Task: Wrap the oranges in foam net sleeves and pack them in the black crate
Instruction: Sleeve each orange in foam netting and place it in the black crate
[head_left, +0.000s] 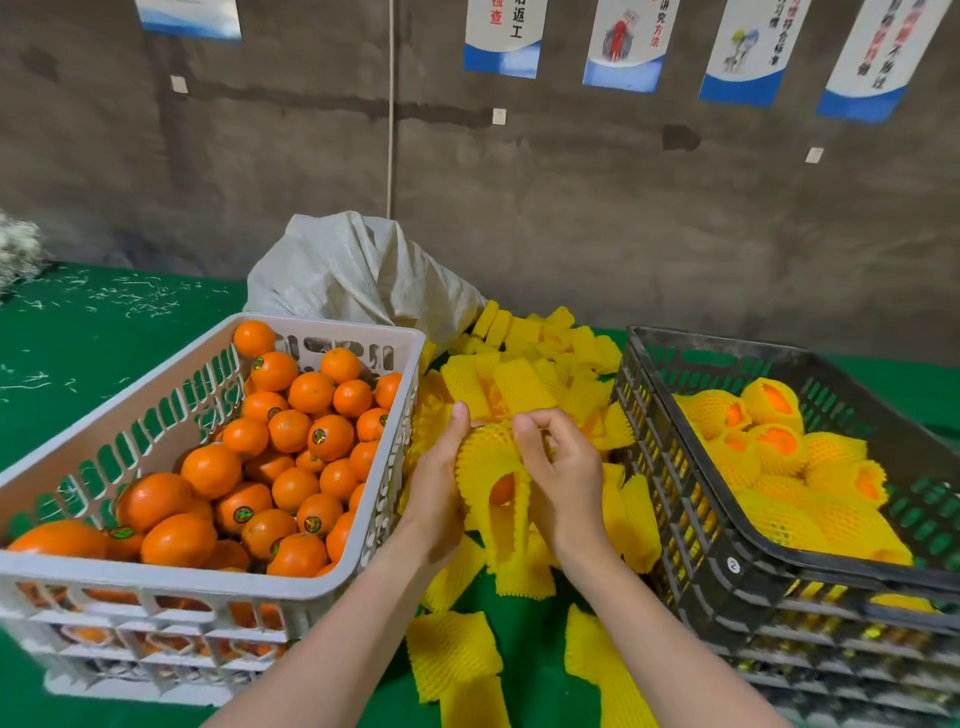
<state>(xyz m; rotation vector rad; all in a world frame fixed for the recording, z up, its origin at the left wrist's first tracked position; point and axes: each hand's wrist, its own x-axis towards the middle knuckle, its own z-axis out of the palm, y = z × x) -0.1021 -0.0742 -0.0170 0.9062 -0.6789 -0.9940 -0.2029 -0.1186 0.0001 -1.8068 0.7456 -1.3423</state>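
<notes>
Yellow foam mesh fills the space between my 2 hands: 1 foam net sleeve (485, 457) is stretched over 1 orange (502, 489), whose skin shows only through a gap low at the front. My left hand (439, 488) wraps the sleeve's left side, thumb up along it, the other fingers hidden behind. My right hand (563, 483) pinches the mesh at the upper right with curled fingertips. Both hands are clamped on the sleeve, and the fruit sits inside it, held above the green table cover (524, 654). The white crate (182, 579) of bare oranges (291, 431) is on my left and the black crate (831, 566) on my right.

I judge this to be the wrapping step, close to done: the mesh covers most of the fruit, and its lower end hangs loose.

Next I need to draw the mesh round until that gap closes. Then I should carry the bundle right, over the black crate's near wall, and set it beside the wrapped oranges (774, 441) lying there. My hold should stay firm enough that the sleeve does not slide off on the way. After that, 1 more sleeve can come from the loose pile (519, 387) just beyond my hands.
</notes>
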